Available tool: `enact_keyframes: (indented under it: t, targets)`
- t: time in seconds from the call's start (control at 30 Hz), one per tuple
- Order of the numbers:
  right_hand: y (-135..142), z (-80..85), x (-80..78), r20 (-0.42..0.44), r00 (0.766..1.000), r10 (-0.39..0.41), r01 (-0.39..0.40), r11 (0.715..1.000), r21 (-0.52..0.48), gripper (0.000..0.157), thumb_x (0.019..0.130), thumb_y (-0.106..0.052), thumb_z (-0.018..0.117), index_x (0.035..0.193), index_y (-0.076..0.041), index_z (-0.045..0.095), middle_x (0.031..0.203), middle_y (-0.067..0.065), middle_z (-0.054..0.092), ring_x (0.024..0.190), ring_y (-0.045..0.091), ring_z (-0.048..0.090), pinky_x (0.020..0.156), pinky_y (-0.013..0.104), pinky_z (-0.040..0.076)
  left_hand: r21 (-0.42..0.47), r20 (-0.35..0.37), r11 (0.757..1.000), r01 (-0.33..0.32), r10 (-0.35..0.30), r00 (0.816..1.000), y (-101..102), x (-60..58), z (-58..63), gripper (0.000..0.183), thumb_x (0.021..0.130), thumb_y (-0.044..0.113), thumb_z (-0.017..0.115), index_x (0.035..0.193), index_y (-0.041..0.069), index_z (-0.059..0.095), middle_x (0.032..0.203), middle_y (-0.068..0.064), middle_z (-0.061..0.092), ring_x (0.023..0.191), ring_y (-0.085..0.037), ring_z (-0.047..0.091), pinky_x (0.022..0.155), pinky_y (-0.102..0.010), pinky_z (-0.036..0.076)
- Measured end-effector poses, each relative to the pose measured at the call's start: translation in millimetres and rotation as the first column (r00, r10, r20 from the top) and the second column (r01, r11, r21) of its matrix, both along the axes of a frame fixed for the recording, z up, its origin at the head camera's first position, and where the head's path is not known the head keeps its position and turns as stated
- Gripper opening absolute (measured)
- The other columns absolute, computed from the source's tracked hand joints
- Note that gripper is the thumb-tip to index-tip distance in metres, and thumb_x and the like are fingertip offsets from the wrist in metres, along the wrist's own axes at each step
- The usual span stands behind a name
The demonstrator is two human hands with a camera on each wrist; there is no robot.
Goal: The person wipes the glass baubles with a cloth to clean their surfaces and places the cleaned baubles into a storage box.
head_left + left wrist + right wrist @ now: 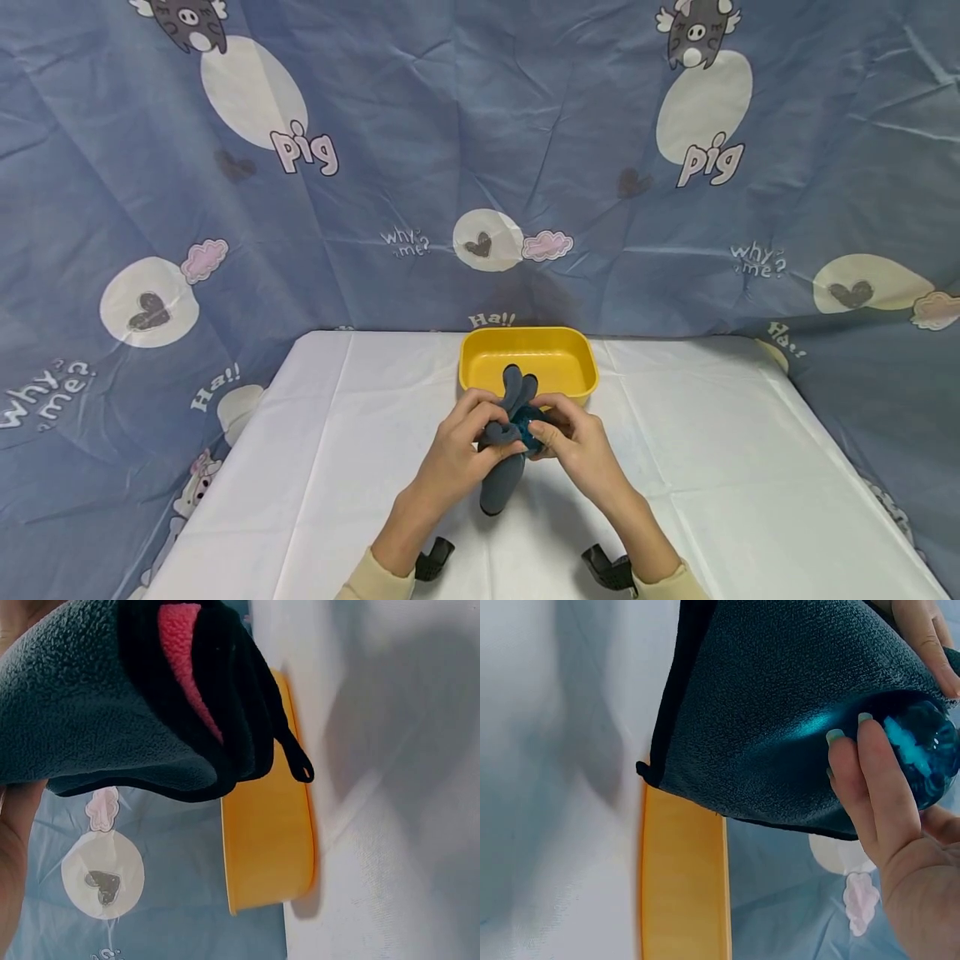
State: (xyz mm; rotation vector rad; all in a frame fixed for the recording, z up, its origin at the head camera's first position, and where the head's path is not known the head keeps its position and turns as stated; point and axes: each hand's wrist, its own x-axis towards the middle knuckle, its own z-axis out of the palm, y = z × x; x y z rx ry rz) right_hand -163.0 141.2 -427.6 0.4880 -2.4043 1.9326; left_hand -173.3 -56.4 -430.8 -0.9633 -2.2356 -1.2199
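Note:
A dark grey-blue towel (501, 485) with black edging and a hanging loop (301, 763) is bunched between the two hands above the white table. My left hand (467, 442) grips the towel's folds from the left. In the right wrist view, a shiny see-through blue round object (924, 754) lies against the cloth. My right hand (576, 435) holds this object between thumb and fingers, its fingertips (835, 738) close to the towel. A strip of pink fleece (184, 660) shows in the towel's folds in the left wrist view.
Just beyond the hands, a yellow rectangular tub (528, 338) stands near the table's back edge. A white cloth covers the table (750, 467). Behind it hangs a blue printed curtain (420, 167). Black camera mounts (609, 568) sit at both wrists.

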Motion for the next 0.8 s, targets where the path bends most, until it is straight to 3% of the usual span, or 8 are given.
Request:
enact_keyframes:
  t: [0.47,0.67,0.8]
  targets:
    - [-0.5,3.1,2.4,0.007,1.0,-0.017,0.017,1.0,-0.01,0.034,0.089,-0.034,0.061,0.119,-0.019,0.054,0.1,0.012,0.065,0.077,0.02,0.067,0.064,0.029,0.058,0.011,0.009,1.0,0.016,-0.017,1.0,0.3,0.3,-0.9,0.028,0.08,0.033,0.071,0.099,0.02,0.055,0.116,0.005,0.048,0.093,-0.005,0.056,0.069,-0.013,0.052]
    - [-4.1,18.0,10.0,-0.016,0.999,-0.042,0.042,0.998,0.035,0.032,0.09,-0.023,0.061,0.119,-0.013,0.055,0.107,0.015,0.065,0.082,0.021,0.066,0.067,0.027,0.057,0.008,0.038,1.0,0.011,-0.012,0.999,-0.3,1.1,0.0,0.028,0.08,0.033,0.071,0.099,0.021,0.054,0.116,0.006,0.047,0.094,-0.004,0.055,0.071,-0.015,0.052]
    - [-4.6,16.5,9.0,-0.055,0.996,-0.068,0.073,0.994,0.081,0.032,0.088,-0.023,0.063,0.119,-0.016,0.056,0.11,0.01,0.065,0.089,0.02,0.065,0.071,0.024,0.055,0.002,0.068,1.0,0.002,-0.002,0.998,-1.1,1.3,0.7,0.027,0.081,0.035,0.069,0.1,0.022,0.054,0.116,0.007,0.047,0.096,-0.004,0.055,0.074,-0.016,0.053]
